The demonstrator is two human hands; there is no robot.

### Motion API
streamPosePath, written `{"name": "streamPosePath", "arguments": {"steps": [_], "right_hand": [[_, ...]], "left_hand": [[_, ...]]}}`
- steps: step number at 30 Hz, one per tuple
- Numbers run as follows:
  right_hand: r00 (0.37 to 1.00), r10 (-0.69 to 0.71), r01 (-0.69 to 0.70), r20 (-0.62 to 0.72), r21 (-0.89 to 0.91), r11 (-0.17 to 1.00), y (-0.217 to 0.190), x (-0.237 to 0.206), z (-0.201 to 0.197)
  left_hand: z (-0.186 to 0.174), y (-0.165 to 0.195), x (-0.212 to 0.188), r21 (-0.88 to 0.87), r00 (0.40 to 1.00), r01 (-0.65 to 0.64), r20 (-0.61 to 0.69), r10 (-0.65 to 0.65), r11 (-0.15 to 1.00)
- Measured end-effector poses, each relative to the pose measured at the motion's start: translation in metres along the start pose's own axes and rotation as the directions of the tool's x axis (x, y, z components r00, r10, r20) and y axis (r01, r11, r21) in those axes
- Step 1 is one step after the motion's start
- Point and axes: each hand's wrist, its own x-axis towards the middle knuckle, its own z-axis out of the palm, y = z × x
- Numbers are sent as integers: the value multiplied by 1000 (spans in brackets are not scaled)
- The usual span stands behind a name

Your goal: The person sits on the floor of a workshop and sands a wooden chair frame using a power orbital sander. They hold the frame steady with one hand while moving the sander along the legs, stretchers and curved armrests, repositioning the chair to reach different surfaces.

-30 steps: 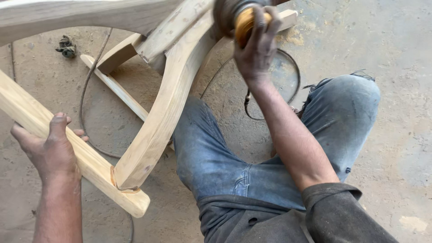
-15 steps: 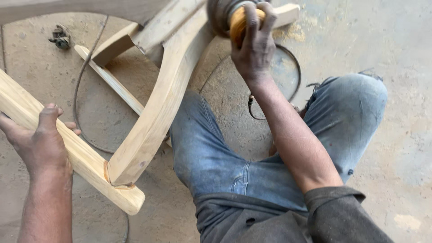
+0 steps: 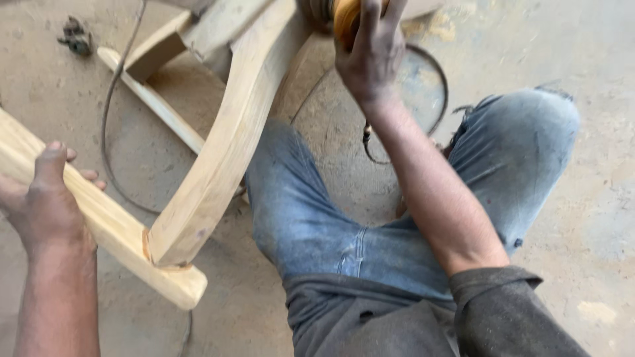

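Note:
A pale wooden chair frame (image 3: 218,152) lies tilted in front of me, its curved leg running from the top centre down to a joint at the lower left. My left hand (image 3: 46,205) grips the straight wooden rail (image 3: 112,231) of that frame at the left edge. My right hand (image 3: 372,49) is closed around a yellow-bodied power sander (image 3: 344,16) at the top of the view, pressed against the upper part of the curved leg. Most of the tool is cut off by the frame's top edge.
I sit on a dusty concrete floor (image 3: 595,165) with my legs in blue jeans (image 3: 317,218) spread under the frame. A black power cord (image 3: 109,125) loops across the floor. A small dark metal part (image 3: 76,36) lies at the top left.
The view has shifted, so the chair frame and both hands sit further left and higher. The sander has slid up toward the top edge. My left hand keeps its grip on the rail.

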Motion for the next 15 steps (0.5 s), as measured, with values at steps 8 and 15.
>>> {"name": "streamPosePath", "arguments": {"steps": [8,15], "right_hand": [[1000,1,-2,4,25,1000,-13,7,-9],[1000,24,-25,-16,-14,1000,-11,-3,-6]], "left_hand": [[8,18,-6,69,999,24,-42,-22,997],[8,21,-12,64,995,100,-33,-98,993]]}}
